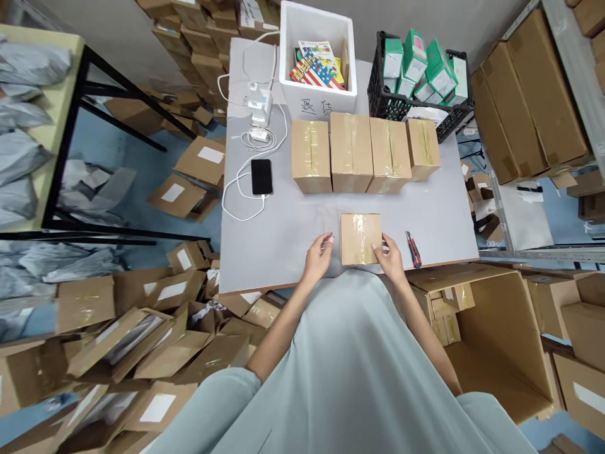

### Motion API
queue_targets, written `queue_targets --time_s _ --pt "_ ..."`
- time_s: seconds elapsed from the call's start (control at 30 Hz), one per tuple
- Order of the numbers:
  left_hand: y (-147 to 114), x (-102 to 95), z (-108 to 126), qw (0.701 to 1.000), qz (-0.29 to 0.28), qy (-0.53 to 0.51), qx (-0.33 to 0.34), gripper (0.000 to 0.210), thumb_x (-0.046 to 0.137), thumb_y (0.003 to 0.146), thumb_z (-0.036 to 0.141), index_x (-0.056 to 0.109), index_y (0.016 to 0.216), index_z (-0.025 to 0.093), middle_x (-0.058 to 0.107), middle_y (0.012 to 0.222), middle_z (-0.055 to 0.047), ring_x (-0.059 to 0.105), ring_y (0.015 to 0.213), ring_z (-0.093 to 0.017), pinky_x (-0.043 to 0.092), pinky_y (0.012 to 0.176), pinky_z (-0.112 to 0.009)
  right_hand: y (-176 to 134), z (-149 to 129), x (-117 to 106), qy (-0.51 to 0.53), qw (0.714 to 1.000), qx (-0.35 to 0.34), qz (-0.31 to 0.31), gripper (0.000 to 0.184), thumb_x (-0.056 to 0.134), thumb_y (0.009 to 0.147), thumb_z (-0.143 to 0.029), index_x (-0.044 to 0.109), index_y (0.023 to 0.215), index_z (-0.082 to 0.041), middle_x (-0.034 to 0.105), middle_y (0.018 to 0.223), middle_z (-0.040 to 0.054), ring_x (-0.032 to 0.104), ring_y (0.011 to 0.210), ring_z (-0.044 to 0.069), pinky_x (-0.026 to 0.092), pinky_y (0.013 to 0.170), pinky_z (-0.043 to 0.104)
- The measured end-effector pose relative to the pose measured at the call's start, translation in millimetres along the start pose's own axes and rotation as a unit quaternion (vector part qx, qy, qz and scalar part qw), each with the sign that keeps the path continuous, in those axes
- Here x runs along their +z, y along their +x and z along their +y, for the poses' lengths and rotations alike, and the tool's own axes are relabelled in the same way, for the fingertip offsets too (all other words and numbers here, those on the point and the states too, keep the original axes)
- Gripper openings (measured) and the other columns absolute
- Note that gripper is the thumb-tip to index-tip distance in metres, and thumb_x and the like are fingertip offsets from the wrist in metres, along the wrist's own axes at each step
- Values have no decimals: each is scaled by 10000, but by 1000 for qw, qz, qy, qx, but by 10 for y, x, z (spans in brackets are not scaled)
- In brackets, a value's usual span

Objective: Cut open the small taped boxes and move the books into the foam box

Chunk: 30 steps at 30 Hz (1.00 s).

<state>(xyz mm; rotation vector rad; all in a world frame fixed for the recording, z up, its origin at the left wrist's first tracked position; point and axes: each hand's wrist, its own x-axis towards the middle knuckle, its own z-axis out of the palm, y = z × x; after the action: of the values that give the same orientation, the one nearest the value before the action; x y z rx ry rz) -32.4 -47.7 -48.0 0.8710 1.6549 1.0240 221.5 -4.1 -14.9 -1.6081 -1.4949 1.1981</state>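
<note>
A small cardboard box [360,238], taped across its top, sits at the table's front edge before me. My right hand [390,257] grips its right side, thumb on the top face and fingers along the edge. To the left of the box, a short gap away from it, my left hand [318,257] is loosely curved and holds nothing. A red and black utility knife [413,250] lies on the table to the right of my right hand. Behind the small box stands a row of several taped cardboard boxes [351,154].
On the grey table [302,217] are a black phone [261,176] with a white cable, a power strip [259,104], a white foam box [316,104] of booklets and a black crate [401,108] of green-white boxes. A large open carton [501,334] stands lower right; opened cartons [189,347] crowd the left floor.
</note>
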Motion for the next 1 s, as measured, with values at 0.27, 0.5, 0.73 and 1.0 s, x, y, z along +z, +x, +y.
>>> queue_targets --time_s 0.27,0.5,0.73,1.0 --pt "375 270 -433 985 -82 -22 -149 498 638 928 634 750 1103 182 789 1251 -190 718 1246 -370 582 1080 -527 72 300 -527 21 996 59 66 963 751 865 -706 553 1634 -161 684 1507 246 737 1225 330 638 1050 522" --pt "378 612 -422 976 -136 -78 -152 464 777 847 623 724 999 188 809 1047 -133 772 1056 -288 617 968 -439 238 465 -853 -73 987 9 145 797 529 961 -761 731 1421 -143 709 1501 226 644 1423 346 466 1254 578" --pt "347 81 -405 992 1 -71 -106 471 877 735 406 651 1095 203 740 1070 -86 727 977 -231 618 956 -421 289 502 -398 -21 998 20 54 857 491 987 -818 701 1485 -153 665 1588 186 573 1533 308 357 1349 527" --pt "162 -649 -597 989 109 -32 -93 463 829 668 260 662 1096 206 700 1016 -54 673 838 -177 609 838 -367 379 505 380 81 989 63 -110 806 578 941 -852 784 1386 -212 788 1421 118 675 1421 299 506 1247 526"
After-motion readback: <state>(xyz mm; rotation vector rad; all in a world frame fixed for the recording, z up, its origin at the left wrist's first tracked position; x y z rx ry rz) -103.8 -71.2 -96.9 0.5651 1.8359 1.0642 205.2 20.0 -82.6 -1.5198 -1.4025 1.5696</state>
